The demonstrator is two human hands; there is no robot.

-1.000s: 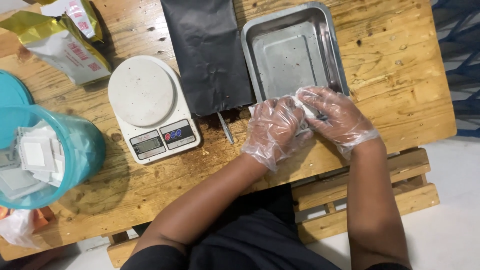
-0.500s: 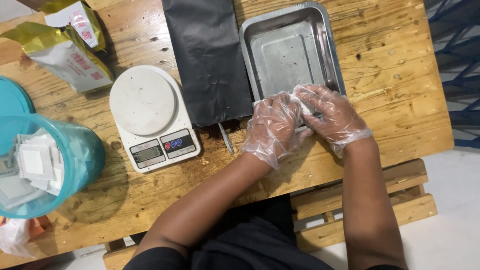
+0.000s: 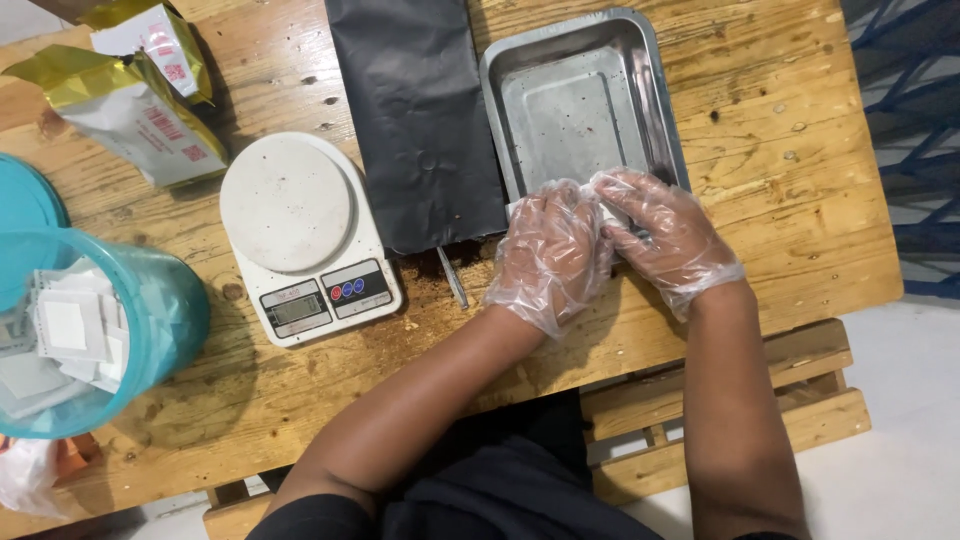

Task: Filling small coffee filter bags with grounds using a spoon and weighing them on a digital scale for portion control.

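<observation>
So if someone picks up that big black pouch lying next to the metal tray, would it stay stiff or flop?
The black pouch would probably flop: it lies flat with soft dimples and looks like thin film. It seems empty, so likely light for its size. Its smooth, slightly shiny surface may slide easily on the wooden table, especially under the plastic-gloved left hand.

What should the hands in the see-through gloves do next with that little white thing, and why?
Probably keep pressing it shut: the left hand and right hand pinch a small white packet together at the near rim of the metal tray.
</observation>
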